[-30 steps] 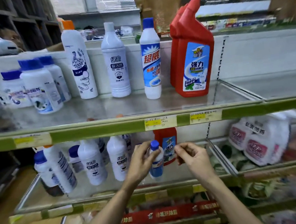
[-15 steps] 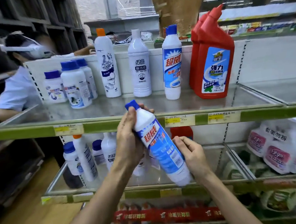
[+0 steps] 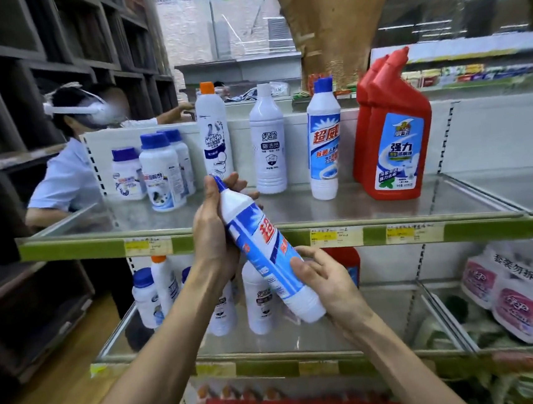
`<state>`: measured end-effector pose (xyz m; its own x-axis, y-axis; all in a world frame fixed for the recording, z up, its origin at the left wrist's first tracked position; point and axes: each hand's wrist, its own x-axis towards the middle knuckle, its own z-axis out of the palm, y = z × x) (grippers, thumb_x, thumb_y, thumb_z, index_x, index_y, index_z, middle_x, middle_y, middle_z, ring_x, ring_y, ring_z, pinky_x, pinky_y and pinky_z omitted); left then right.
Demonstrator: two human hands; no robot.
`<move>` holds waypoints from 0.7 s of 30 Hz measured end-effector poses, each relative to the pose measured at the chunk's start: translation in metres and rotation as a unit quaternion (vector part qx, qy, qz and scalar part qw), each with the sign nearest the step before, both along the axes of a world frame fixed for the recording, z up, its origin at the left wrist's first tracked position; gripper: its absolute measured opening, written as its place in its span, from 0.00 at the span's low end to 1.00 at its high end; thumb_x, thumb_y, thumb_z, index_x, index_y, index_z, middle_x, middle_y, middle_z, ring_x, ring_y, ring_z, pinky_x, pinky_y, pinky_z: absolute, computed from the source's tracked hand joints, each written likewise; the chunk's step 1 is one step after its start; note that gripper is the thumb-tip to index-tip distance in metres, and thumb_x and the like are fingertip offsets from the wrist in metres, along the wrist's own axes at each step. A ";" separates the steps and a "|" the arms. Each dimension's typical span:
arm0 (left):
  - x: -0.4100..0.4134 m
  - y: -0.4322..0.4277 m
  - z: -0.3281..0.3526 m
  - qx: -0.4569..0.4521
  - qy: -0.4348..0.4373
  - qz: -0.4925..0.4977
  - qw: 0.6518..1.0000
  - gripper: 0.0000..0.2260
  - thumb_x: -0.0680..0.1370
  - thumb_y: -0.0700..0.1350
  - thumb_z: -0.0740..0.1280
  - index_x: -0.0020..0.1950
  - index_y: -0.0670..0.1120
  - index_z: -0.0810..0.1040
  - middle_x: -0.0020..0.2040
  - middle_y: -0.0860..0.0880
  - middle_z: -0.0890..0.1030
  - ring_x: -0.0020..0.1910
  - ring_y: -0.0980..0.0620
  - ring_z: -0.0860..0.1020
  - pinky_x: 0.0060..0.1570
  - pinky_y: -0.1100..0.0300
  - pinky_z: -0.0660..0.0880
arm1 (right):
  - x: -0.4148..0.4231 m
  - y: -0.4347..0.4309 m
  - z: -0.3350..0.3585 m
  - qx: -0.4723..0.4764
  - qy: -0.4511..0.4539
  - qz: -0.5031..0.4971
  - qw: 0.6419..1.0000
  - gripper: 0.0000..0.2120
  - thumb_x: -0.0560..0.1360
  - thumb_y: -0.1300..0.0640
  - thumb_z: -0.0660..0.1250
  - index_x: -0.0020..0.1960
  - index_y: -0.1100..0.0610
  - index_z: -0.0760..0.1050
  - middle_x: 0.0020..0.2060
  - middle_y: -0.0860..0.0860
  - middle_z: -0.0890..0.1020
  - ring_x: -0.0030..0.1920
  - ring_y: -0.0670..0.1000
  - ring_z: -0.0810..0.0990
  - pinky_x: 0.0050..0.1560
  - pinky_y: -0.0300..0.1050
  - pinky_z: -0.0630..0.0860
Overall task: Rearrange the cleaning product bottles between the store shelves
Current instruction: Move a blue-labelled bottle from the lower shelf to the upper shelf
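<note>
Blue-capped bottle [image 3: 268, 253] tilted before upper shelf [image 3: 294, 236] front edge | left hand [image 3: 211, 236] grip wrapped round neck, right hand [image 3: 326, 282] closed under base | advice: upright it, set beside matching bottle [image 3: 324, 141].

Single head-worn wide-angle view; looking forward and slightly down at store shelving from close range; upper shelf [image 3: 261, 231] crossing mid-frame, lower shelf [image 3: 163, 358] toward 6 o'clock; both forearms entering from 6 o'clock; edges bowed by the lens; dark racks [image 3: 4, 96] at 10 o'clock; no second view.
</note>
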<state>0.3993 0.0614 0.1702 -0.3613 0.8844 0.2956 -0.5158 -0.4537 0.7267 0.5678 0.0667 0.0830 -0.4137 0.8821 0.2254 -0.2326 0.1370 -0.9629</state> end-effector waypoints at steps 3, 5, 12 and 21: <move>-0.002 0.006 0.010 -0.040 0.010 0.038 0.998 0.20 0.82 0.59 0.58 0.54 0.43 0.79 0.47 0.47 0.82 0.37 0.50 0.81 0.45 0.51 0.78 | -0.008 -0.008 -0.003 0.136 -0.057 -0.117 0.982 0.32 0.62 0.28 0.74 0.59 0.45 0.75 0.53 0.47 0.84 0.52 0.46 0.84 0.48 0.45 0.83; 0.000 0.008 0.016 -0.049 0.007 0.038 0.998 0.21 0.81 0.60 0.58 0.50 0.44 0.80 0.41 0.48 0.81 0.35 0.50 0.79 0.42 0.52 0.78 | -0.014 -0.015 -0.008 0.237 -0.121 -0.214 0.940 0.31 0.67 0.28 0.70 0.62 0.45 0.73 0.54 0.43 0.80 0.53 0.45 0.82 0.44 0.43 0.83; -0.001 0.009 0.029 -0.021 0.019 -0.011 1.000 0.20 0.81 0.60 0.60 0.50 0.44 0.80 0.37 0.48 0.81 0.36 0.48 0.79 0.44 0.52 0.77 | -0.022 -0.022 -0.001 0.281 -0.133 -0.273 0.910 0.32 0.69 0.27 0.67 0.64 0.45 0.69 0.54 0.41 0.75 0.54 0.47 0.79 0.42 0.46 0.82; 0.012 0.011 0.052 -0.021 0.139 -0.073 0.987 0.20 0.81 0.58 0.59 0.51 0.42 0.79 0.36 0.48 0.81 0.37 0.45 0.79 0.39 0.52 0.78 | -0.015 -0.010 0.028 0.123 -0.111 -0.032 0.986 0.19 0.72 0.50 0.78 0.59 0.48 0.75 0.51 0.44 0.86 0.51 0.44 0.85 0.54 0.46 0.82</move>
